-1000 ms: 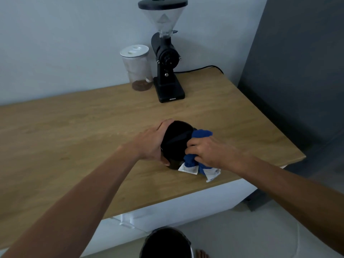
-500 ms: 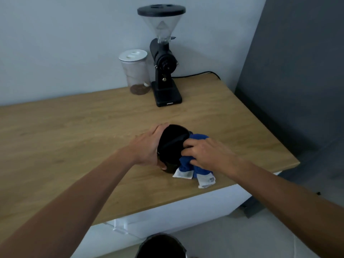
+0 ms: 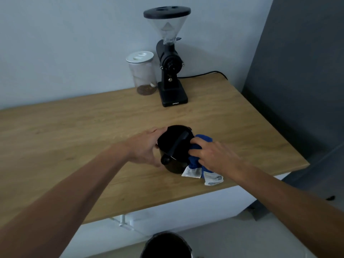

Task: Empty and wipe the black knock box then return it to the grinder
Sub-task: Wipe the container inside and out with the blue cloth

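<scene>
Both hands point(image 3: 147, 148) point(image 3: 214, 155) around knock box point(image 3: 175, 144)

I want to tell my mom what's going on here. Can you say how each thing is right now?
knock box: on the counter, tipped, held.
left hand: gripping the knock box's side.
right hand: pressing the blue cloth against the box.
grinder: upright at the back, hopper looks empty.
jar: lid on, nearly empty.
bin: open, on the floor.

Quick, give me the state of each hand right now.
Left hand: closed around the side of the black knock box, steadying it on the counter.
Right hand: grip closed on the blue cloth, pressed against the knock box.
</scene>
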